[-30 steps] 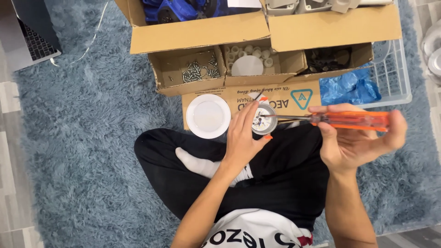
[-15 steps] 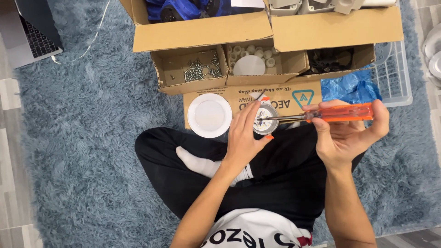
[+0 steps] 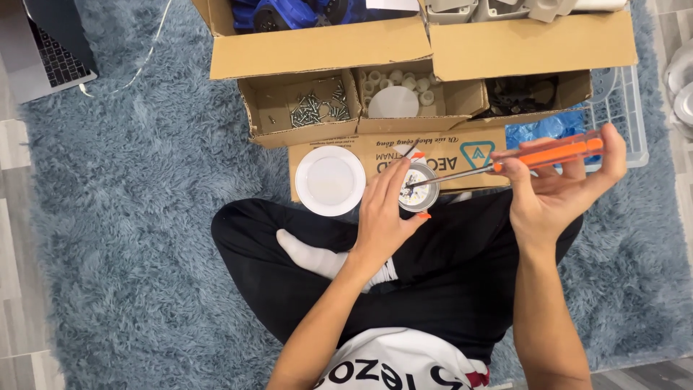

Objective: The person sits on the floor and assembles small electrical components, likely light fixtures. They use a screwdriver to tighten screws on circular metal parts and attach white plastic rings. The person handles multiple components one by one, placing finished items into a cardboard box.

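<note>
Orange plastic marks the handle of the screwdriver (image 3: 538, 157), which the right hand (image 3: 559, 189) has clamped between thumb and fingers, the handle lying nearly level and the thin metal shaft running left and slightly down. The shaft's tip rests inside a small round metal-cased lamp part (image 3: 419, 185), about at its middle. The left hand (image 3: 385, 213) has its grip closed on that round part, fingers curled over its left and lower rim, with the part held above the person's crossed legs in black trousers (image 3: 447, 267).

Just left of the left hand lies a white round disc (image 3: 330, 180) on a flat sheet of brown cardboard (image 3: 375, 153), apart from the hand. Beyond the cardboard sit three small open cardboard compartments: the left one (image 3: 303, 112) holds a heap of small metal screws, the middle one (image 3: 401, 101) holds white plastic pieces and a white round cap, the right one (image 3: 523, 95) holds dark parts too small to tell. A blue plastic bag (image 3: 545, 128) lies behind the screwdriver handle, next to a white wire basket (image 3: 621, 115). Everything rests on a shaggy blue rug (image 3: 130, 217); a laptop (image 3: 47, 50) sits at the rug's far left corner.
</note>
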